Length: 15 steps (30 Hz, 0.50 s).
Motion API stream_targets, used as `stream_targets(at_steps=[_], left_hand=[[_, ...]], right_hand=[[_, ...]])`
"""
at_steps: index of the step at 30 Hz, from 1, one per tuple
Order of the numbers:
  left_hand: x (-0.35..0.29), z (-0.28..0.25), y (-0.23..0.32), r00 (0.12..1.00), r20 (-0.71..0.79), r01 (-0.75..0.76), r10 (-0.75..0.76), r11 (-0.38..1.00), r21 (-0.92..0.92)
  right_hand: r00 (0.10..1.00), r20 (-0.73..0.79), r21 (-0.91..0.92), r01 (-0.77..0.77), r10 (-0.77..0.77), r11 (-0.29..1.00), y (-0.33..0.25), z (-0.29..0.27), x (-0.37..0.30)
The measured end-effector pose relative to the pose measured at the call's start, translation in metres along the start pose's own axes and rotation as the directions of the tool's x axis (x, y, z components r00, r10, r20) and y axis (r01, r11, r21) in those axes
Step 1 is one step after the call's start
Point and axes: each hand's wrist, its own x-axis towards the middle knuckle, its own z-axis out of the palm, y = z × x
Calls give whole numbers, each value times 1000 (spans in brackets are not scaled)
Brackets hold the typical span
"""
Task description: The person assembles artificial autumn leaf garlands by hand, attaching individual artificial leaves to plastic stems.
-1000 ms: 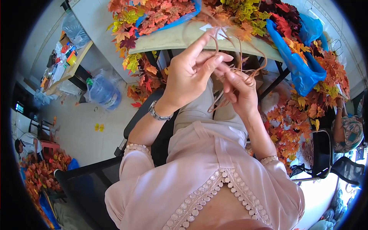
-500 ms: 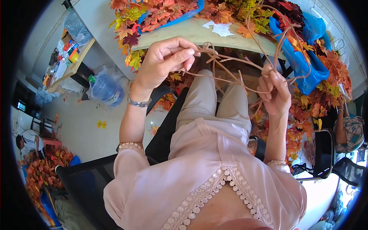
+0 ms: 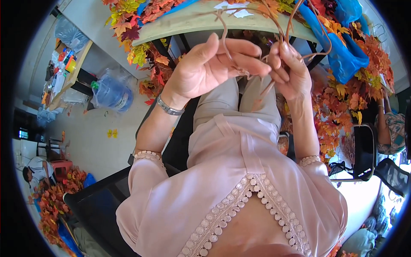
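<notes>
My right hand (image 3: 293, 73) is closed on a bundle of thin brown artificial vine stems (image 3: 290, 25), held above my lap. The stems curve up and out in loops over the table edge, and short ends stick out below the fist. Beside it, my left hand (image 3: 214, 64) is open, palm turned up and thumb apart from the fingers. A single vine strand (image 3: 224, 34) hangs down across the left fingers, touching them without being gripped. The left fingertips almost reach the right hand, and the stems between them are partly hidden and blurred.
A pale table (image 3: 188, 23) holds heaps of orange, red and yellow artificial maple leaves (image 3: 171, 9). A blue plastic bag (image 3: 349, 64) hangs at its right. A large water bottle (image 3: 113, 94) stands on the floor at left. Other people sit at far left and right.
My left hand has let go of the stems, opened and swung right toward my right hand. The right hand has moved slightly left and up, gathering the stems, which were stretched between both hands.
</notes>
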Motion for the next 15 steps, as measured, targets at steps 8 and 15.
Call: stream_targets(at_steps=[8, 15], left_hand=[[-21, -26, 32, 998, -8, -57, 57, 998, 15], [-53, -13, 57, 991, -123, 50, 47, 730, 682]], right_hand=[[999, 15, 133, -52, 50, 990, -22, -12, -11], [983, -183, -103, -18, -1, 994, -56, -12, -52]])
